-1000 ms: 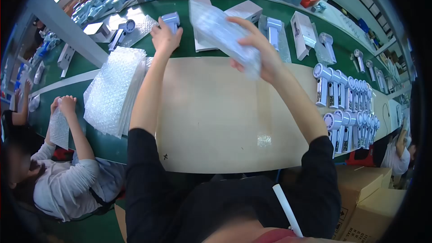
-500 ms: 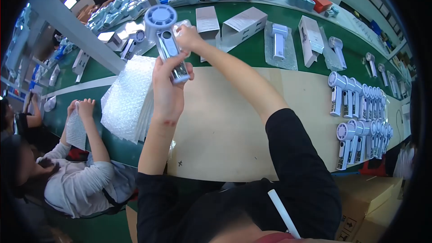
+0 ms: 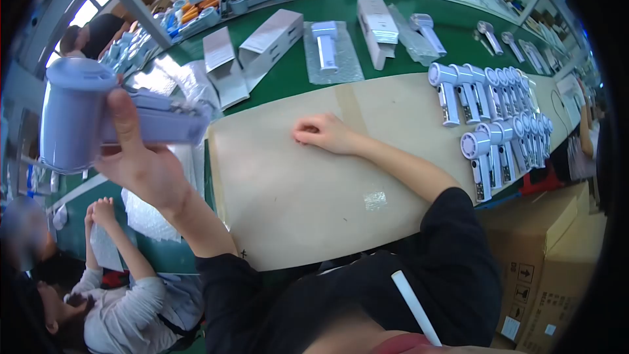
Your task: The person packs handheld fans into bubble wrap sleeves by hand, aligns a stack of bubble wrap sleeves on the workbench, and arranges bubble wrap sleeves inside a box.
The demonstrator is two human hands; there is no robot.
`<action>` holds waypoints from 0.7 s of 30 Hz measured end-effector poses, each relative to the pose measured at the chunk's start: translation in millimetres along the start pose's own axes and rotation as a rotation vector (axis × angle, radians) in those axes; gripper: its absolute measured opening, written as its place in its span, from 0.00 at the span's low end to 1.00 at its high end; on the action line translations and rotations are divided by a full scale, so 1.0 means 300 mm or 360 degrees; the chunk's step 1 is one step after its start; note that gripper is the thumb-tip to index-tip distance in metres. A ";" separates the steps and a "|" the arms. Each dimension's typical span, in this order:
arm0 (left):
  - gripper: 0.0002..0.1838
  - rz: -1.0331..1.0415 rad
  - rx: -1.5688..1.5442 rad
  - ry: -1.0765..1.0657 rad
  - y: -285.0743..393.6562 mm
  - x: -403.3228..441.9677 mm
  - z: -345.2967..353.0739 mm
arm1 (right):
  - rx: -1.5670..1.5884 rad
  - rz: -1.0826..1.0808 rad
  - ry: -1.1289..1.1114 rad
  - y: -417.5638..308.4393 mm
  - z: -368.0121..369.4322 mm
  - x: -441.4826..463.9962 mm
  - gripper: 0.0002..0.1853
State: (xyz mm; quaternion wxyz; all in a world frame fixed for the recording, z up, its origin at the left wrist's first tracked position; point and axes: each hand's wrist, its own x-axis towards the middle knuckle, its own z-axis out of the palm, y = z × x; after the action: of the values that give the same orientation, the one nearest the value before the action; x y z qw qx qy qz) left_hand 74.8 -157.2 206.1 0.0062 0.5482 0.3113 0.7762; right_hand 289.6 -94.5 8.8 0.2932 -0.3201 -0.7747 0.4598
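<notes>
A lilac handheld fan (image 3: 75,115) is raised close to the camera at the left, its handle pointing right. My left hand (image 3: 147,170) is wrapped round it, thumb on the near side. My right hand (image 3: 324,133) rests on the beige board (image 3: 295,196) with curled fingers; whether anything is inside them cannot be made out. Beyond the board, another lilac fan (image 3: 325,49) lies on bubble wrap (image 3: 347,69). Two open white boxes (image 3: 223,65) stand left of it. Two rows of lilac fans (image 3: 481,147) stand on the board's right side.
A bubble wrap stack (image 3: 154,216) lies left of the board, partly behind my left arm. A co-worker (image 3: 124,308) sits at lower left, hands on a wrap sheet. Cardboard cartons (image 3: 524,249) stand at lower right. A white box (image 3: 378,29) lies on the green table (image 3: 275,92).
My left hand has lifted the fan left and nearer the camera. My right hand has let go of the clear wrap and come back to the board. The view has turned right.
</notes>
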 end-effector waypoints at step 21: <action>0.13 0.0180 -0.0794 0.0689 0.027 0.013 0.119 | 0.0105 0.0071 0.0265 0.090 -0.110 -0.154 0.10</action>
State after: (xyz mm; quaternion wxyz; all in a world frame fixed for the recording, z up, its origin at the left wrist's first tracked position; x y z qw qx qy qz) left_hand 106.6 -145.4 220.7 0.0309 0.3685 0.0749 0.9261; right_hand 349.2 -102.6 -9.6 0.3567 -0.3646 -0.7246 0.4634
